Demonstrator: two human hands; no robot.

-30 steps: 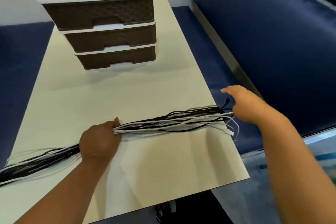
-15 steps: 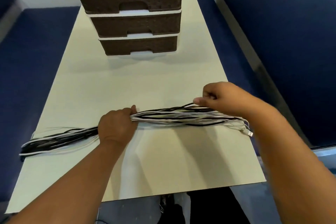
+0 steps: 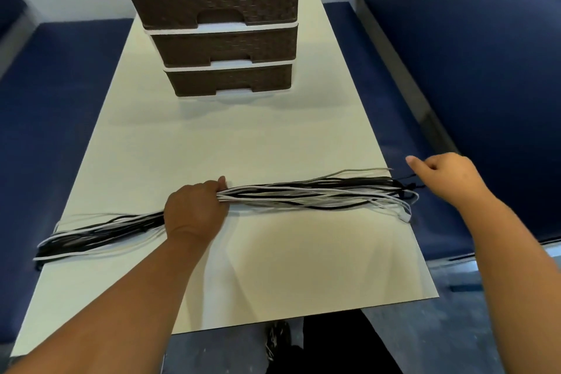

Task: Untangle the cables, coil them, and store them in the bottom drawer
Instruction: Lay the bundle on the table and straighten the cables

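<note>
Cables (image 3: 303, 194) are lying across my table (image 3: 243, 136), drawers (image 3: 221, 39) at twelve o'clock. I'm gripping them with my left hand (image 3: 194, 212). My right hand (image 3: 446, 176) is hovering loosely curled at three o'clock, holding nothing.

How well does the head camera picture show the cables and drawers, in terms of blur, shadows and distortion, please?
Head view: the cables and left hand gripping them are fairly sharp; both arms cast soft shadows on the table; the wide lens splays the table edges and tapers the drawer unit, whose bottom drawer looks slightly soft; the right hand is well lit.
</note>
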